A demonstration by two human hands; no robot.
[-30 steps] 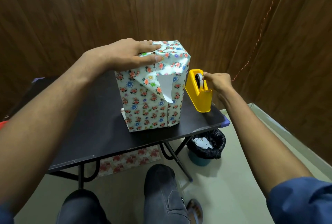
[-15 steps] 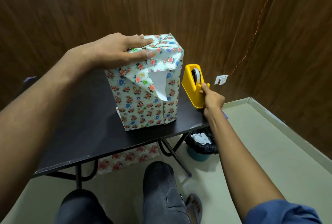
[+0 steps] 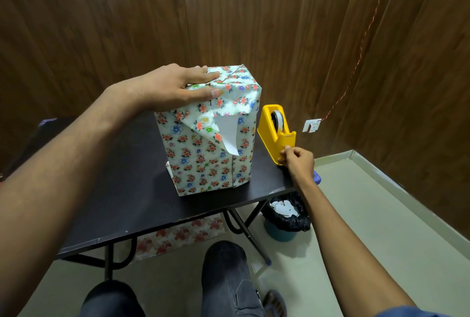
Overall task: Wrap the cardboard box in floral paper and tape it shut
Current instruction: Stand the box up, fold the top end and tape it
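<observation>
Black table (image 3: 122,205) across the lower left, bin (image 3: 284,217) below its right edge. Wrapped box (image 3: 211,144) standing upright mid-frame, one white-backed flap hanging loose down the front. Left hand (image 3: 175,85) flat on top, fingers straight, pressing the folds. Yellow dispenser (image 3: 276,131) just right of it, right hand (image 3: 300,161) pinching tape at the cutter.

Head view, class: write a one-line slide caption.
Left hand presses the folded top of the floral-wrapped box while right hand pinches at the yellow tape dispenser.
</observation>
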